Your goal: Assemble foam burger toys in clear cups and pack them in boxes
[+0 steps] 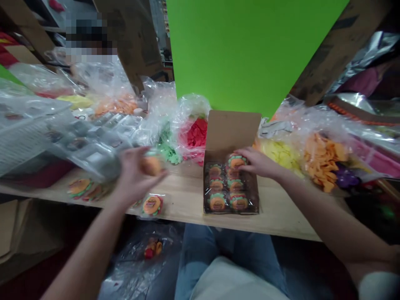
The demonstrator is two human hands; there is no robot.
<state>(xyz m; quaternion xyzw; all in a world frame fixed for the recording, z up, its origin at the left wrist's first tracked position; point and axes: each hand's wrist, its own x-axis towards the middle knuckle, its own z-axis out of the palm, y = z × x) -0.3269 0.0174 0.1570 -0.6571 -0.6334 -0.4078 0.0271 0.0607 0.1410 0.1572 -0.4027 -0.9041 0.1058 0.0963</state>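
Observation:
My left hand (134,177) is closed round a small orange burger-shaped piece (151,165), held just above the wooden table (184,200); it is blurred by motion. My right hand (254,162) rests in an open cardboard box (230,131), its fingers pinching a wrapped burger-shaped piece (236,161) at the back of the box. The box holds several such pieces in two rows. One more wrapped piece (151,205) lies on the table near my left hand.
Clear plastic bags of coloured foam shapes lie along the back: orange (321,158), yellow (281,152), red (196,133), green (168,150). Clear plastic trays (90,154) are stacked at left. A green panel (250,50) stands behind. Another person sits far left.

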